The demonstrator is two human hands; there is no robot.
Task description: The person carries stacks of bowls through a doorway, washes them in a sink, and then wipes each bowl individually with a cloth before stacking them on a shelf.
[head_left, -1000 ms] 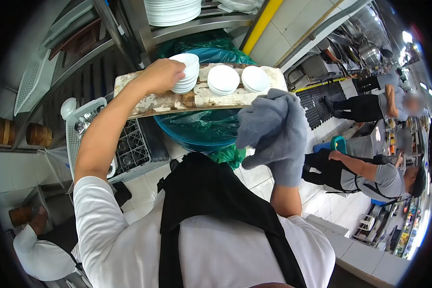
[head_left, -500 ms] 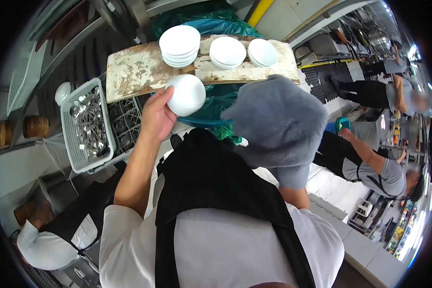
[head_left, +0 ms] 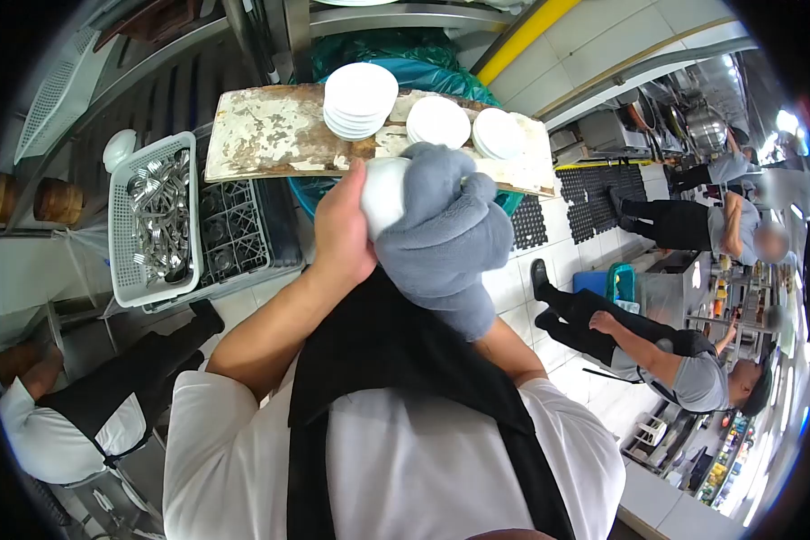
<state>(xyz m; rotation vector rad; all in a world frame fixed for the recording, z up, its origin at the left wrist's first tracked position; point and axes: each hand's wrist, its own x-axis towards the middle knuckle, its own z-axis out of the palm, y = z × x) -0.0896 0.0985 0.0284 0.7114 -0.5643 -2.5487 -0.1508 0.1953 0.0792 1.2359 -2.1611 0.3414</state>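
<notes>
A small white bowl [head_left: 383,196] is gripped at its left side by my left hand [head_left: 342,225], just in front of the board. Over its right side lies a thick grey cloth [head_left: 445,229]. My right hand is inside the cloth, which takes the shape of bent fingers pressed against the bowl; the fingers themselves are hidden. Behind, on a worn wooden board [head_left: 265,135], stand a taller stack of white dishes [head_left: 362,94] and two lower stacks, one in the middle [head_left: 438,120] and one at the right [head_left: 499,135].
Left of the board is a white plastic basket [head_left: 117,261] full of metal cutlery, beside a dark glass rack [head_left: 234,229]. Green plastic [head_left: 387,52] lies behind the board. One person [head_left: 72,423] is at the lower left; several co-workers, one nearer [head_left: 666,351], stand to the right.
The cloth-covered right hand has moved left onto the bowl, and the cloth is now bunched. My left hand has shifted right and turned the bowl. The view has shifted slightly.
</notes>
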